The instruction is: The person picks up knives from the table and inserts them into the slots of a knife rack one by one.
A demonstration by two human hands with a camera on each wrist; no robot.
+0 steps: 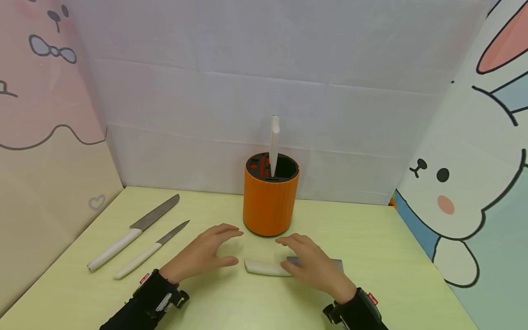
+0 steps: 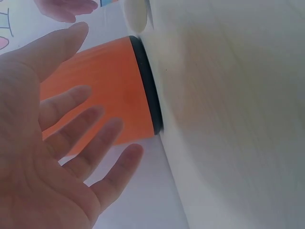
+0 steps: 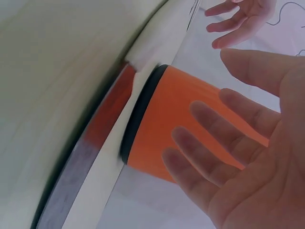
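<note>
An orange knife block [image 1: 270, 206] with a black slotted top stands at the back, and one white handle [image 1: 274, 142] rises from it. In front of it lies a wide-bladed knife [image 1: 264, 267] with a white handle pointing left and its blade partly hidden behind my right hand [image 1: 315, 266]. That hand hovers above the knife, fingers spread and holding nothing; its palm shows in the right wrist view. My left hand [image 1: 206, 252] hangs left of the knife handle, fingers apart, also holding nothing. In the left wrist view the block [image 2: 105, 81] appears beyond the fingers.
On the left of the table [image 1: 231, 307] lie a large knife [image 1: 136, 231] and a slimmer knife [image 1: 152, 250], both with white handles toward the front left. A white sheet [image 1: 206, 101] closes off the back, with cartoon-printed panels [image 1: 474, 183] at the sides.
</note>
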